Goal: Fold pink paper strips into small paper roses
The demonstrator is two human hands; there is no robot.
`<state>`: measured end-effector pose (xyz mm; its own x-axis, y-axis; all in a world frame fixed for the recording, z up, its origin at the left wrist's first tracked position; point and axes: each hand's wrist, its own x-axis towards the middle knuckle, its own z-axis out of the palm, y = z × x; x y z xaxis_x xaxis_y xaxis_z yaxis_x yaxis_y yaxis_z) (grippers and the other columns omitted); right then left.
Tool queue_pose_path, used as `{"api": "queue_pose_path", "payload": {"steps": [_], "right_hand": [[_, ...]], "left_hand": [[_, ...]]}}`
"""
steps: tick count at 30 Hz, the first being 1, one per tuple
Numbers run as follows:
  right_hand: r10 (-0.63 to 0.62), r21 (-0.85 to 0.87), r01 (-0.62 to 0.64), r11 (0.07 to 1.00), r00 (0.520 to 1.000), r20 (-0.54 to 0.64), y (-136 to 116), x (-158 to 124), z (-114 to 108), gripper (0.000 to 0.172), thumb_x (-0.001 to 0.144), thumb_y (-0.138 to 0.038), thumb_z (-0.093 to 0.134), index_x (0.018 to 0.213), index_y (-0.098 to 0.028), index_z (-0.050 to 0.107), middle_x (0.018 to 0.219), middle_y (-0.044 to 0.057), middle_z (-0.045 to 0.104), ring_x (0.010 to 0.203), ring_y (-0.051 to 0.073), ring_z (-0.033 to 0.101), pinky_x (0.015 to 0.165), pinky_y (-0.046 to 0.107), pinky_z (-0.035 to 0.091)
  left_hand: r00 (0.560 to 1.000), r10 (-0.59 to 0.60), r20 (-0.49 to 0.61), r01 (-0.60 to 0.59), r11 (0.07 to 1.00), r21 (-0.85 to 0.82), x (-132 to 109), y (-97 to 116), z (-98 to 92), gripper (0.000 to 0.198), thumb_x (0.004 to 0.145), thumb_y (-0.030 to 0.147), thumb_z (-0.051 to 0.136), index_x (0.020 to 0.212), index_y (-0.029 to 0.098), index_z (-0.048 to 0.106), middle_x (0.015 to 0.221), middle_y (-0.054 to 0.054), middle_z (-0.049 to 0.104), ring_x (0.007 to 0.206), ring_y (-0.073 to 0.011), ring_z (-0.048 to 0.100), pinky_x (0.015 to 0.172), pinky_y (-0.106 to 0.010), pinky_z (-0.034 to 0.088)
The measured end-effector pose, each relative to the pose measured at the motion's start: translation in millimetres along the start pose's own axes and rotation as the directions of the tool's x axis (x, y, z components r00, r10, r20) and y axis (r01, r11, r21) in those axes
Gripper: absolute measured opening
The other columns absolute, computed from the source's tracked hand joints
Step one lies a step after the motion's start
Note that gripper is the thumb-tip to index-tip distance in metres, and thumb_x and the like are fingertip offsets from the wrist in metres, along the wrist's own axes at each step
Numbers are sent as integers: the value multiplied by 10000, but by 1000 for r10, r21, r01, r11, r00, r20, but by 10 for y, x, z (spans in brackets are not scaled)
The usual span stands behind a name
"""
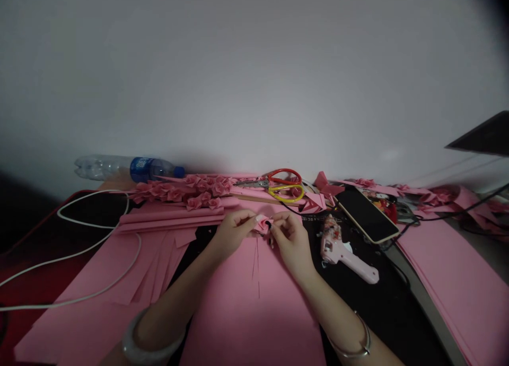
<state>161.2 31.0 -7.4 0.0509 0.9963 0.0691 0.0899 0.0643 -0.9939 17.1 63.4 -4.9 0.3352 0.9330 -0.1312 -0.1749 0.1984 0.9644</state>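
Observation:
A small pink paper rose [262,224] is held between my two hands, just above the pink paper sheet [254,313]. My left hand [235,229] pinches its left side with the fingertips. On the right side, the fingers of my right hand [291,240] are closed on the rose's edge. A small dark spot shows by the right fingertips; I cannot make out what it is. Scissors [285,185] with one red and one yellow handle lie just beyond my hands. To the right rests a pale pink hot glue gun [342,253].
Several finished paper roses [199,188] are heaped at the back left, near rolled pink paper [170,218]. A plastic bottle [115,167] lies behind them. A phone [368,213] sits at right, beside stacked pink sheets [457,270]. White cable [95,238] loops across the left.

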Motion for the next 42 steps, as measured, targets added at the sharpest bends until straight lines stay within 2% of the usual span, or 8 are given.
{"api": "queue_pose_path", "payload": {"steps": [9, 18, 28, 42], "right_hand": [[13, 61, -14, 998, 1000, 8, 10, 26, 1, 101, 775, -175, 535, 840, -204, 463, 510, -72, 538, 385, 82, 465, 375, 180, 351], [-12, 75, 9, 997, 999, 44, 33, 41, -9, 104, 769, -186, 565, 844, -194, 493, 509, -72, 534, 396, 85, 494, 386, 182, 378], [13, 16, -15, 1000, 993, 120, 36, 67, -46, 101, 745, -170, 566, 807, -189, 489, 493, -82, 512, 382, 75, 473, 388, 175, 369], [-5, -81, 14, 997, 994, 113, 25, 62, -40, 113, 708, -166, 564, 785, -175, 481, 514, -81, 460, 415, 63, 375, 412, 184, 283]], "left_hand": [[1000, 21, 17, -22, 999, 44, -7, 8, 8, 230, 711, 350, 627, 638, 134, 595, 654, 4, 581, 659, -136, 580, 680, -301, 534], [999, 42, 33, -44, 996, 78, 17, -56, -26, 235, 730, 360, 606, 651, 139, 590, 656, 2, 581, 659, -134, 583, 687, -305, 529], [996, 72, 59, -79, 988, 130, 13, -65, -47, 258, 745, 321, 589, 569, 139, 540, 635, 12, 538, 629, -113, 553, 639, -267, 537], [992, 111, 67, -126, 946, 298, -5, -4, -33, 145, 728, 250, 584, 692, 125, 649, 653, -22, 620, 641, -144, 601, 628, -262, 514]]}}
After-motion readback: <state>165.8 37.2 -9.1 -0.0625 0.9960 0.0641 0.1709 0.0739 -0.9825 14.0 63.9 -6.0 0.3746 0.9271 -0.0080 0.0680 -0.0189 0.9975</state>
